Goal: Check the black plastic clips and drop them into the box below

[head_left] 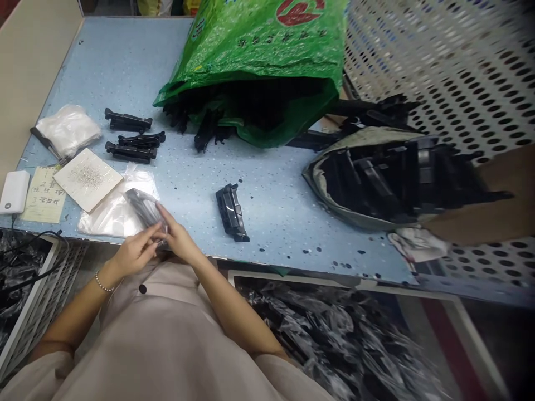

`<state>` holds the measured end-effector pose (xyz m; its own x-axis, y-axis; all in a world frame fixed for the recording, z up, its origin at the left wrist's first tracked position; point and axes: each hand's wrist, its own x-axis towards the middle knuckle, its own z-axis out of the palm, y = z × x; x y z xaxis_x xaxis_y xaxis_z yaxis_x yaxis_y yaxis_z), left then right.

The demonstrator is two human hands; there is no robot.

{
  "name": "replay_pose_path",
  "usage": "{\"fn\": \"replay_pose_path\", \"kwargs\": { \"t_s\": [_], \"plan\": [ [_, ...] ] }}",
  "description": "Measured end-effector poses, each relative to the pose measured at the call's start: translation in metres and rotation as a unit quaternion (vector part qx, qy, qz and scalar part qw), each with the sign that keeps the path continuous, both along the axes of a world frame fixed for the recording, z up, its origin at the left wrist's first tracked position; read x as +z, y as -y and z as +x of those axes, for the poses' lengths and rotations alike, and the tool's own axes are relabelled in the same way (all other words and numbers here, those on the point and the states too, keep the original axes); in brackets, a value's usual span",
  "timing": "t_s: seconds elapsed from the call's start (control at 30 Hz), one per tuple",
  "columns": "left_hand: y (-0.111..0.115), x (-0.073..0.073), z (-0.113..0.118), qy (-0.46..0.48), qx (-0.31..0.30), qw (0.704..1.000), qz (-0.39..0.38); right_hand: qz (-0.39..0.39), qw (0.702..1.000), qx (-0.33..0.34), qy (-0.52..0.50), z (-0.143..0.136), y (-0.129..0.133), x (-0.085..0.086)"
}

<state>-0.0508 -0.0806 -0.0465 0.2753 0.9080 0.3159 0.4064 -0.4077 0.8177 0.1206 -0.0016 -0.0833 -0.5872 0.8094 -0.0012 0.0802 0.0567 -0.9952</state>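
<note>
Both hands meet near the table's front edge, around a black plastic part in a clear plastic bag (144, 205). My left hand (137, 250) has its fingers bent together at the bag's lower end. My right hand (176, 236) grips the bag from its right side. Under it lies a stack of flat clear bags (111, 218). To the right, a single black plastic part (232, 213) rests on the blue speckled table (276, 195). Several more black parts (134, 136) lie in a group at the upper left.
A green woven sack (267, 55) lies open at the back with black parts inside. On the right stands another open sack (334, 206) of black parts. A square board with tiny bits (87, 178), a note (44, 195) and a power bank (14, 192) are left. Bagged parts (334, 340) fill a container below.
</note>
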Motion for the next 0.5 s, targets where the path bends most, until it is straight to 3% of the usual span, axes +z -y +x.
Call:
{"fn": "replay_pose_path", "kwargs": {
  "t_s": [0.07, 0.2, 0.3, 0.37, 0.4, 0.43, 0.5],
  "plan": [
    [-0.011, 0.002, -0.002, 0.043, 0.032, 0.999, 0.005, 0.020, 0.999, -0.010, 0.030, 0.001, 0.001, -0.001],
    [-0.044, -0.008, -0.010, 0.047, 0.191, 0.981, 0.007, -0.005, 0.992, -0.051, 0.113, 0.018, 0.006, 0.004],
    [-0.065, -0.024, -0.018, -0.086, 0.156, 0.983, -0.049, -0.053, 0.987, -0.073, 0.134, 0.068, 0.017, 0.010],
    [-0.070, -0.031, -0.020, -0.178, 0.135, 0.973, -0.056, -0.078, 0.976, -0.149, 0.139, 0.127, 0.030, 0.012],
    [-0.070, -0.033, -0.020, -0.216, 0.123, 0.967, -0.047, -0.080, 0.959, -0.232, 0.145, 0.161, 0.039, 0.010],
    [-0.068, -0.034, -0.019, -0.245, 0.113, 0.962, -0.032, -0.067, 0.921, -0.354, 0.150, 0.197, 0.048, 0.007],
    [-0.063, -0.034, -0.014, -0.263, 0.122, 0.957, 0.007, -0.030, 0.777, -0.604, 0.172, 0.268, 0.070, -0.004]
  ]
}}
